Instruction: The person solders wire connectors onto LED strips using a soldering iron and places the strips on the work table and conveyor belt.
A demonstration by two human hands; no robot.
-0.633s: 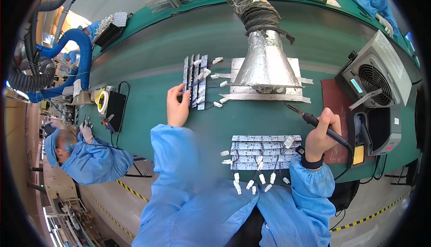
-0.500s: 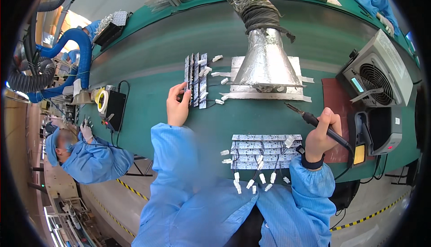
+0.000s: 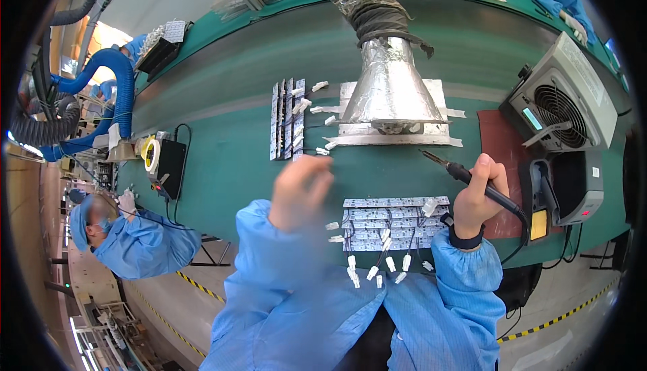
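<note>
hovering blurred near the bench's front edge, left hand [image 3: 300, 192] grips nothing i can tell; led strip boards [image 3: 394, 223] lie just right; right hand [image 3: 477, 196] clenches soldering iron [image 3: 472, 179] over them.

Bright, even overhead light across long green workbench [image 3: 222, 101]; shadows soft and short. Shiny silver foil extraction hood [image 3: 391, 91] throws strong highlights, crinkles glinting. Warm orange glow at far upper left, partly blown out. Black vignette rings circular fisheye picture; bench edges and yellow-black floor tape [image 3: 202, 290] bow hard toward rim. Left hand [image 3: 300, 189] smeared by motion blur, fingers indistinct. Right hand [image 3: 477, 196] and black-handled soldering iron [image 3: 472, 177] sharp. Detail softens near rim.
</note>
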